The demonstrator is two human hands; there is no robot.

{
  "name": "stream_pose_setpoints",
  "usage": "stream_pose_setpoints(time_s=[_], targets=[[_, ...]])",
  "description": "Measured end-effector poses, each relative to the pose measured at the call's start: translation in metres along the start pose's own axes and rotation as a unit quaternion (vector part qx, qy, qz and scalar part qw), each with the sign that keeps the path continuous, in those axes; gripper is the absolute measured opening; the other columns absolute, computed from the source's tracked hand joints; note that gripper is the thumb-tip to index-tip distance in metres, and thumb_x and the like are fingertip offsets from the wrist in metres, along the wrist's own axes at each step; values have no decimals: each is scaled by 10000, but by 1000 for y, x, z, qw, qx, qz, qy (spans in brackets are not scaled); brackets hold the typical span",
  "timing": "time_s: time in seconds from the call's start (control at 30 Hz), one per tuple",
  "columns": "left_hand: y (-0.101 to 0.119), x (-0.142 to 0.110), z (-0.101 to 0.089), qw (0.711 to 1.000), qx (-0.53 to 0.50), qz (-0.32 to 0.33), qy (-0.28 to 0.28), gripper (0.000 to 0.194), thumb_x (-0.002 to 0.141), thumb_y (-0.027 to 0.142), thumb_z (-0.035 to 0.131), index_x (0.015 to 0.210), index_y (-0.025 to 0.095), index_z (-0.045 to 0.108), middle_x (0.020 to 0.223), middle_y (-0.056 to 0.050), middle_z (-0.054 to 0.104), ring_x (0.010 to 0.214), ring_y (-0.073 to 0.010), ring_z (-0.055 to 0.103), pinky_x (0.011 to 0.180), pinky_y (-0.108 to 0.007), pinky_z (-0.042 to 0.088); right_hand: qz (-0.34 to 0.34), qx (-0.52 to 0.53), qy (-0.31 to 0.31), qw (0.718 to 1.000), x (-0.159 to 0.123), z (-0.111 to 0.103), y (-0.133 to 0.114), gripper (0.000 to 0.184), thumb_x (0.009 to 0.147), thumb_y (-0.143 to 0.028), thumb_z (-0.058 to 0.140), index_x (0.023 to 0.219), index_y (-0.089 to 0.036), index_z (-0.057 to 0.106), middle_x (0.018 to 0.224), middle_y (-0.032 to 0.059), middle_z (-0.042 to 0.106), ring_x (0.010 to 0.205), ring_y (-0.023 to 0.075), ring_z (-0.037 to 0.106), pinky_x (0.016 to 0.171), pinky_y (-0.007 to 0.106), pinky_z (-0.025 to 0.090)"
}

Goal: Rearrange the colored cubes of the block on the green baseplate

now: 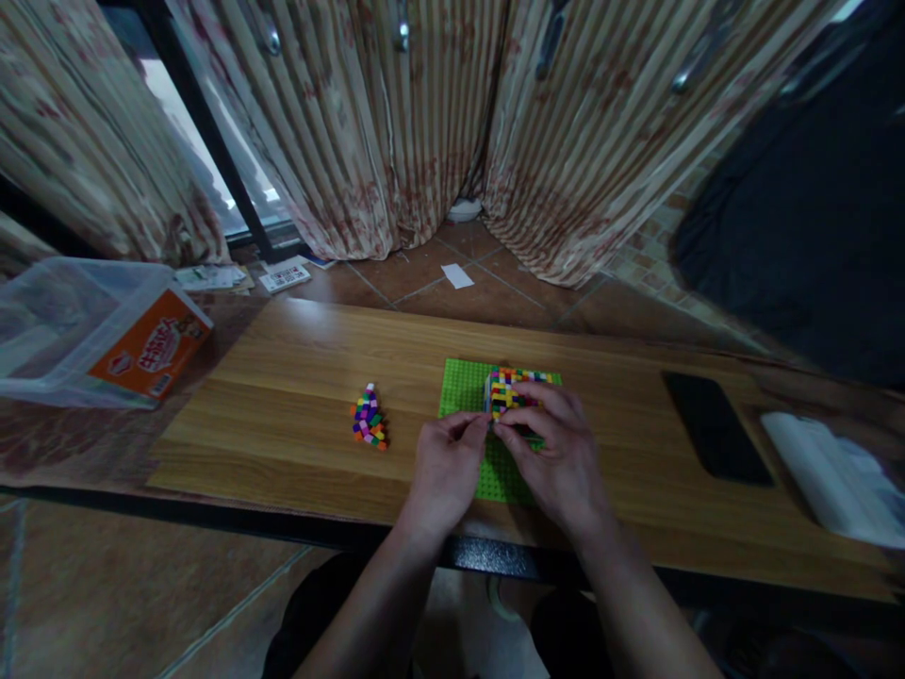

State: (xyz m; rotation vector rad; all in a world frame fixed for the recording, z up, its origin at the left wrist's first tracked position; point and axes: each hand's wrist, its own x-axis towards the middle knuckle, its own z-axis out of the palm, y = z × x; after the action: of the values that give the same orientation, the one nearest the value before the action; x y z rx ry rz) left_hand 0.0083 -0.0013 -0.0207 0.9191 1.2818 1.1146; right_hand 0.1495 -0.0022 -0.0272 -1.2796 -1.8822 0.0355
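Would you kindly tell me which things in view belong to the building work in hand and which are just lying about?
In use:
- green baseplate
- brick build, at both hands' fingertips
- loose bricks, probably, given matching colours

Apparently lying about:
- black slab
- clear tub
- white packet
- floor paper

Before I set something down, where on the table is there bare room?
Bare wood lies between the clear bin and loose bricks, and between the green baseplate and dark slab. Crowded: the baseplate, with left hand, right hand and brick block over it.
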Motion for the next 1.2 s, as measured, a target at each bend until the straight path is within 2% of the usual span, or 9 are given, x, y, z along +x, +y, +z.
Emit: stream_pose_setpoints(time_s=[0.43, 0.7, 1.07, 1.2], targets=[[1, -3, -2, 997, 56, 53, -25, 270, 842, 339, 583, 825, 175, 797, 525, -6, 607, 609, -173, 586, 564, -264, 426, -21, 33, -9, 999, -2, -1, 4, 103, 878, -177, 683, 862, -263, 738, 1114, 56, 697, 1081, 243, 608, 924, 455, 535], [5, -7, -2, 992, 99, 66, -36, 282, 877, 279, 533, 846, 166, 790, 622, 4, 654, 583, -137, 546, 565, -250, 403, -22, 39, -15, 999, -2, -1, 5, 133, 897, -183, 661, 869, -279, 749, 1091, 47, 713, 1068, 234, 623, 910, 454, 541], [5, -17, 3, 988, 127, 82, -24, 298, 907, 264, 509, 903, 156, 786, 760, -43, 739, 661, -168, 623, 643, -268, 446, 25, 64, -32, 997, -3, 1, 2, 161, 912, -237, 645, 823, -301, 763, 1042, 30, 739, 1007, 232, 653, 909, 480, 528], [1, -11, 0, 990, 114, 75, -24, 279, 887, 277, 527, 838, 167, 779, 660, -19, 673, 634, -157, 587, 615, -260, 424, 47, 85, -34, 995, -3, -1, 3, 125, 894, -241, 670, 855, -307, 769, 1072, 31, 735, 1030, 232, 657, 913, 466, 531]])
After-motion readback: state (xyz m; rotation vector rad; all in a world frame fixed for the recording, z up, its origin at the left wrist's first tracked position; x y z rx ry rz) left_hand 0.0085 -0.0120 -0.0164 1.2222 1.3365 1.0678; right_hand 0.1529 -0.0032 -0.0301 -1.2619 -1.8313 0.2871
